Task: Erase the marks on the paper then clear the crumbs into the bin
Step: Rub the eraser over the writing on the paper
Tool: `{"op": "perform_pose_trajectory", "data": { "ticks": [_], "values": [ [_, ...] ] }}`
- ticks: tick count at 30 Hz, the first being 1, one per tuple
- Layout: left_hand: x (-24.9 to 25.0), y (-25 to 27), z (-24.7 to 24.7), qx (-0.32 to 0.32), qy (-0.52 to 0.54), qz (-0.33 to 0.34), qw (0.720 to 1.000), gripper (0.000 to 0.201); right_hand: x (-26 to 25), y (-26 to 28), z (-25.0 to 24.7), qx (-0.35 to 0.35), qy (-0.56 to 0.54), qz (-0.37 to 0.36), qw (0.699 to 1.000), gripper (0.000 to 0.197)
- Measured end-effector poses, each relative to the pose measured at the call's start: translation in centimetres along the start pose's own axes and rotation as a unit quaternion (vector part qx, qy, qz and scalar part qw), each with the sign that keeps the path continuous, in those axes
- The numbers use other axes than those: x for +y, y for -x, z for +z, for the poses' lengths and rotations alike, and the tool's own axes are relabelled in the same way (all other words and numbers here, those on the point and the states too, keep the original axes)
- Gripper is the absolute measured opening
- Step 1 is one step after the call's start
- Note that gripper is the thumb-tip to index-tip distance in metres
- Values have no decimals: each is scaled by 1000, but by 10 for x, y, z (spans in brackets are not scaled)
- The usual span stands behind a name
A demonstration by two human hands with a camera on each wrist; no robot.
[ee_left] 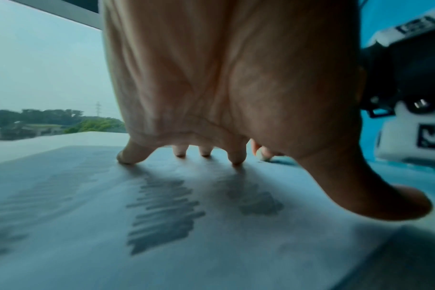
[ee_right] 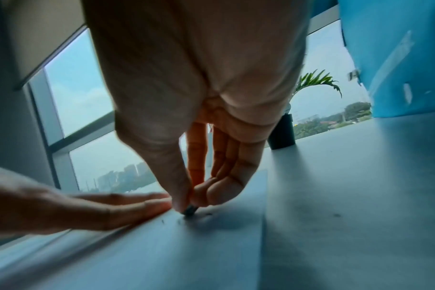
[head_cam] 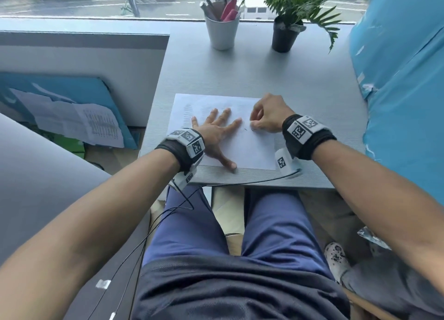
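A white sheet of paper [head_cam: 252, 151] lies on the grey desk near its front edge. My left hand [head_cam: 217, 132] lies flat on the paper [ee_left: 211, 245] with fingers spread, pressing it down. Grey scribble marks [ee_left: 162, 212] show under the left palm. My right hand [head_cam: 266, 117] pinches a small eraser [ee_right: 189, 210] between thumb and fingers, its tip pressed on the paper [ee_right: 162, 255] just right of the left fingertips. Small dark crumbs [ee_right: 179, 220] lie around the eraser tip. A short dark mark [head_cam: 245, 129] sits between the hands.
A white cup of pens [head_cam: 222, 32] and a black potted plant [head_cam: 284, 37] stand at the desk's [head_cam: 300, 79] far edge by the window. A blue covered object [head_cam: 403, 79] rises along the desk's right side. No bin is in view.
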State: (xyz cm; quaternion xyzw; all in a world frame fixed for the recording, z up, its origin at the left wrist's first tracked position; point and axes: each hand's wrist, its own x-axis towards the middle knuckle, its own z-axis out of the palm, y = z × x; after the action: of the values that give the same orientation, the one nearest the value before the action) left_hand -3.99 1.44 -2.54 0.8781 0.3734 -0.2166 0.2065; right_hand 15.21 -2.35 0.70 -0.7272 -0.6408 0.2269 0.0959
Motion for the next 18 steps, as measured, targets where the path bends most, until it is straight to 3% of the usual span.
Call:
{"op": "perform_pose_trajectory", "data": {
  "ticks": [4, 7, 10, 15, 18],
  "values": [
    [-2, -2, -1, 86, 41, 15, 995, 115, 6, 6, 3, -9, -7, 5, 1000, 15],
    [0, -8, -3, 130, 43, 14, 990, 122, 0, 3, 3, -11, -25, -7, 1000, 9],
    [-2, -12, -4, 88, 53, 8, 995, 138, -11, -2, 8, -27, -58, -46, 997, 4],
    [-6, -17, -5, 27, 35, -1, 999, 151, -15, -12, 15, -1, -52, -27, 998, 1],
    [-5, -17, -6, 16, 29, -2, 999, 153, -23, 6, 26, -84, -19, -84, 993, 1]
  ]
}}
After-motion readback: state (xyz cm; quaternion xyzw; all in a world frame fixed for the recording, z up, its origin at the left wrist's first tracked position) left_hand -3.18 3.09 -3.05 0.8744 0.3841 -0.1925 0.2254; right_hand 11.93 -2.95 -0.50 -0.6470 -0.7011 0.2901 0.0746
